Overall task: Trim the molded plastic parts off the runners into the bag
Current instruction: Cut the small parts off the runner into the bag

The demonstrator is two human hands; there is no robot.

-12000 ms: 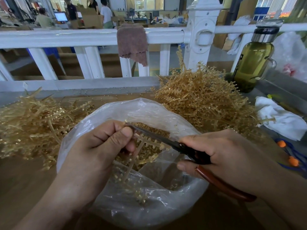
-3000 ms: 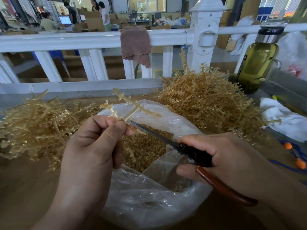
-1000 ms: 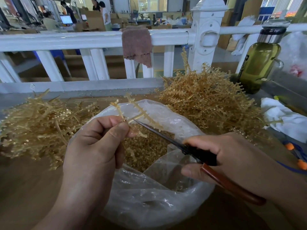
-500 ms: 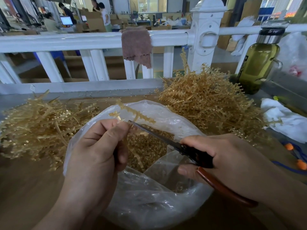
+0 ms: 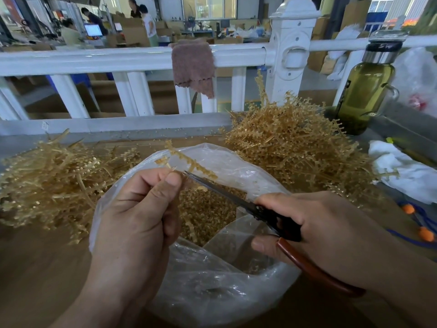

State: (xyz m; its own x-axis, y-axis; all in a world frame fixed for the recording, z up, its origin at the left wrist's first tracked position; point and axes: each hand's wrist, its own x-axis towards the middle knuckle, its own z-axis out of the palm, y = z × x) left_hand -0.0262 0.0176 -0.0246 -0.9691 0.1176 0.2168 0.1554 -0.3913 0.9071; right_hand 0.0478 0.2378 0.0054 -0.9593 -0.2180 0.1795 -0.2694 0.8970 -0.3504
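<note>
My left hand [image 5: 139,209] pinches a tan plastic runner [image 5: 189,160] above the open clear bag [image 5: 212,287]. One branch, still lined with small parts, sticks up to the right over the bag's far rim. My right hand [image 5: 314,235] grips scissors [image 5: 238,202] with a red-brown handle. The blade tips lie at the runner, right beside my left thumb. Loose cut parts [image 5: 208,209] fill the bottom of the bag.
A heap of untrimmed runners [image 5: 293,147] lies behind the bag to the right, and a flatter heap of runners [image 5: 47,176] lies to the left. A green bottle [image 5: 364,91], a white cloth [image 5: 406,171], a white railing [image 5: 142,58] and a hanging brown rag [image 5: 192,65] border the table.
The scissor tips have closed in toward my left thumb at the base of the runner branch. My left hand has turned the runner slightly, and the branch now points up to the right.
</note>
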